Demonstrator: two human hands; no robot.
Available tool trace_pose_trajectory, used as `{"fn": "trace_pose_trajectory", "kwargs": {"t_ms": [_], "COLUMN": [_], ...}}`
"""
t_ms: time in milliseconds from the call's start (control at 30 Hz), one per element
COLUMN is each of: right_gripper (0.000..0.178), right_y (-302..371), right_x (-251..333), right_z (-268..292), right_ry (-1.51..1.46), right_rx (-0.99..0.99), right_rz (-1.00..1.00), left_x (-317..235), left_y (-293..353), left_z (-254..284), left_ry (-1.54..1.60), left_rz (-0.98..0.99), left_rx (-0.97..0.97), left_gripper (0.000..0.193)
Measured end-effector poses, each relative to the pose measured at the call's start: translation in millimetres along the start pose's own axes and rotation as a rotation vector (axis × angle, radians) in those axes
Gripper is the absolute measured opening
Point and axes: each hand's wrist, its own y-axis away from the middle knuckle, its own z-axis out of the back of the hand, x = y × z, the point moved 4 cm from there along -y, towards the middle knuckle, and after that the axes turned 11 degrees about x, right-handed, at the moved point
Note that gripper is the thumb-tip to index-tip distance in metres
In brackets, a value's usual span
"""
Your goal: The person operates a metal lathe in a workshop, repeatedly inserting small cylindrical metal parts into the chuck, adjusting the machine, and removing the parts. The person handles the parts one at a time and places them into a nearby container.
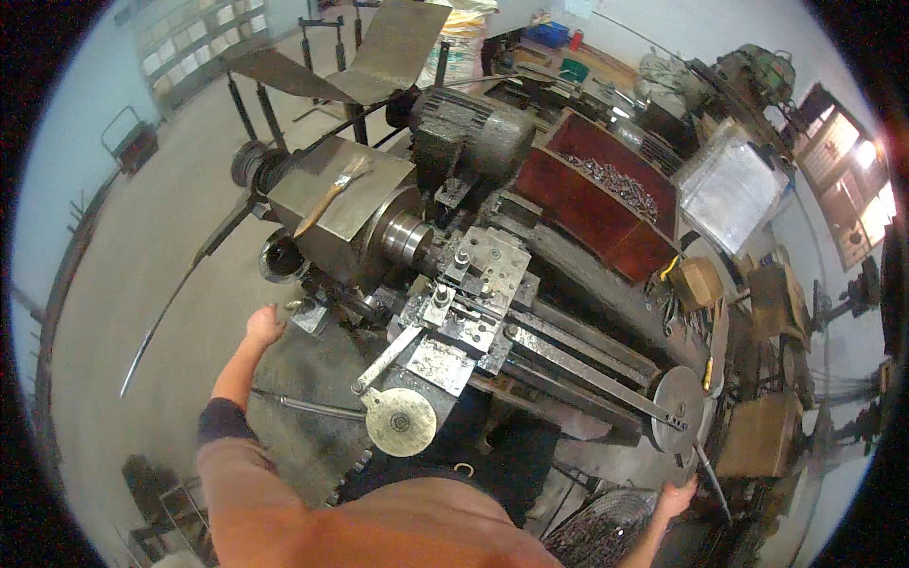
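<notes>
Head camera view showed a grimy metal lathe (pixel 478 327) slanting across the middle of the floor, between the two hands. Behind its bed sat a red tray (pixel 568 204) with a heap of small metal pieces (pixel 615 180) in it. At the upper left of the lathe stood the boxy headstock (pixel 365 175), with a dark ribbed motor (pixel 473 133) beside it. A wire basket (pixel 606 525) of dark metal bits stood low at the right. At the far right end of the lathe was an upright disc (pixel 674 412); a round pale plate (pixel 401 422) lay at the front. A wooden-handled brush (pixel 331 199) rested on top of the headstock. The right hand (pixel 676 498) was curled just below the disc, though its grip could not be made out. The left hand (pixel 266 326) was narrow, fingers bent, near a small metal block (pixel 310 315) below the headstock; whether it held anything could not be told.
</notes>
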Motion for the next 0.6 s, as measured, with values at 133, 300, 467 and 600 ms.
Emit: {"fn": "trace_pose_trajectory", "kwargs": {"t_ms": [133, 300, 467, 600], "right_gripper": [0.053, 0.037, 0.034, 0.029], "right_y": [38, 50, 21, -24], "right_x": [59, 95, 126, 161], "right_z": [20, 45, 82, 135], "right_ry": [-0.536, -0.518, -0.544, -0.587], "right_rx": [0.454, 0.473, 0.509, 0.351], "right_rz": [-0.299, -0.13, -0.235, -0.027], "left_x": [-36, -59, -52, -34], "left_y": [-24, -30, -46, -34], "left_z": [-11, -39, -50, -32], "left_ry": [-0.131, 0.317, 0.214, -0.03], "left_rz": [-0.094, 0.176, -0.001, -0.024], "left_rx": [0.07, -0.045, 0.056, 0.161], "left_gripper": [0.038, 0.037, 0.029, 0.029]}}
